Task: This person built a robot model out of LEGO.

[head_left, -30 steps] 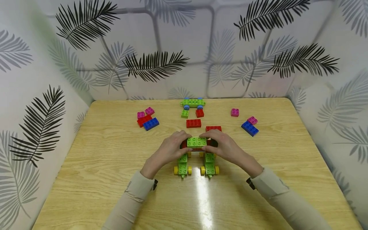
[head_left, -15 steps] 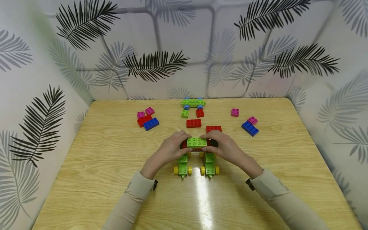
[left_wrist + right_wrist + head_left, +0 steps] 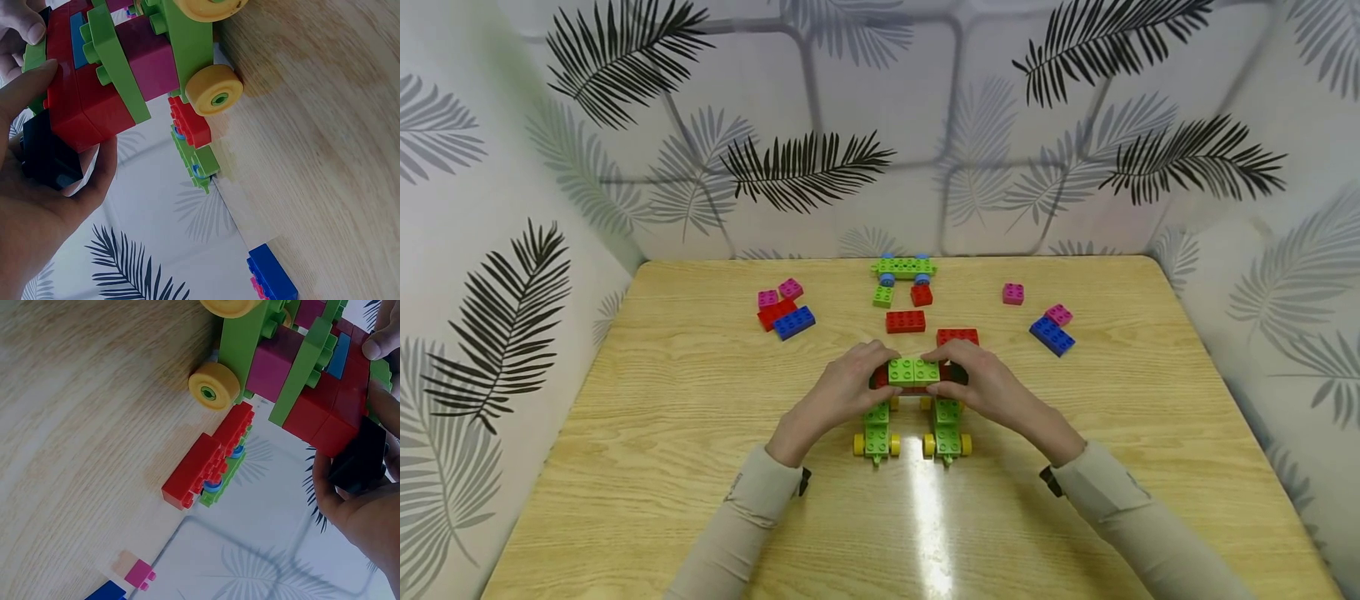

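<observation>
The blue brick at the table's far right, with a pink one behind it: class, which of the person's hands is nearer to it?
Right. The right hand lies left of and nearer the camera than the blue brick; the left hand is farther left, beyond the brick model both grip.

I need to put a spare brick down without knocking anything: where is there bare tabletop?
Bare wood lies along the near table edge below the yellow-wheeled build, and down both sides beyond the left hand and right hand. It is crowded behind the hands, from the blue brick to the other blue brick.
</observation>
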A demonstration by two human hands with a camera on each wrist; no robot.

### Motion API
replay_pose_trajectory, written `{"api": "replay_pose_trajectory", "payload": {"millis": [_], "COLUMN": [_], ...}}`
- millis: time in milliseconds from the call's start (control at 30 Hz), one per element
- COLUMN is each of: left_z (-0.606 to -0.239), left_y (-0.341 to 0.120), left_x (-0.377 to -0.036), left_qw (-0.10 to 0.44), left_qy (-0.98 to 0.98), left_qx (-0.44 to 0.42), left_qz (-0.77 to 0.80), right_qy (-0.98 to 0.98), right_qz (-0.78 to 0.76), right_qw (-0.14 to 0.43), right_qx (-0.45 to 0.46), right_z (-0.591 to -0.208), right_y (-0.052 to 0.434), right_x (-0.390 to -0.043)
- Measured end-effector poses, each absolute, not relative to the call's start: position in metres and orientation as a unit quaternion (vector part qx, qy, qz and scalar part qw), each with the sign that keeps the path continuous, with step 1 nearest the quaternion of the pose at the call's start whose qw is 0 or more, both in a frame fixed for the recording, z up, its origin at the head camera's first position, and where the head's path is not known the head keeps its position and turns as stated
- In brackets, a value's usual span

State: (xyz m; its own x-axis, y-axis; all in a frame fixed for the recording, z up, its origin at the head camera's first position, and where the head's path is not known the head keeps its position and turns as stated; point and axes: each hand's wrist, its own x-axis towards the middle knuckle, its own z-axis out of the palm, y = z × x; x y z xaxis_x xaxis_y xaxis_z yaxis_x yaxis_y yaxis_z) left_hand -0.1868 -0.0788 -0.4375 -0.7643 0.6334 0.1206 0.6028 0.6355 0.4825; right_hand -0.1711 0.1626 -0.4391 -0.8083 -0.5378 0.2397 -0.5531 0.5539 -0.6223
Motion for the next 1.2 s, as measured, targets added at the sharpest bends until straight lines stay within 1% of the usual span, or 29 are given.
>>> {"api": "replay_pose_trajectory", "payload": {"millis": [700, 1200], "left_z": [-0.4391, -0.4370], "left_y": [-0.0783, -0.0790], "left_x": [-0.1873, -0.1866], "left_qw": [0.029, 0.033], "left_qy": [0.903, 0.903], "left_qx": [0.341, 0.342], "left_qz": [0.260, 0.258], "right_qy": [-0.876, -0.870], "right_qz": [0.368, 0.392], "right_qw": [0.011, -0.014], "right_qx": [0.311, 0.298], "right_z": [-0.4421, -0.4415], "right_y": [0.1634, 0.1641], "right_x": [-0.1717, -0.1733]}}
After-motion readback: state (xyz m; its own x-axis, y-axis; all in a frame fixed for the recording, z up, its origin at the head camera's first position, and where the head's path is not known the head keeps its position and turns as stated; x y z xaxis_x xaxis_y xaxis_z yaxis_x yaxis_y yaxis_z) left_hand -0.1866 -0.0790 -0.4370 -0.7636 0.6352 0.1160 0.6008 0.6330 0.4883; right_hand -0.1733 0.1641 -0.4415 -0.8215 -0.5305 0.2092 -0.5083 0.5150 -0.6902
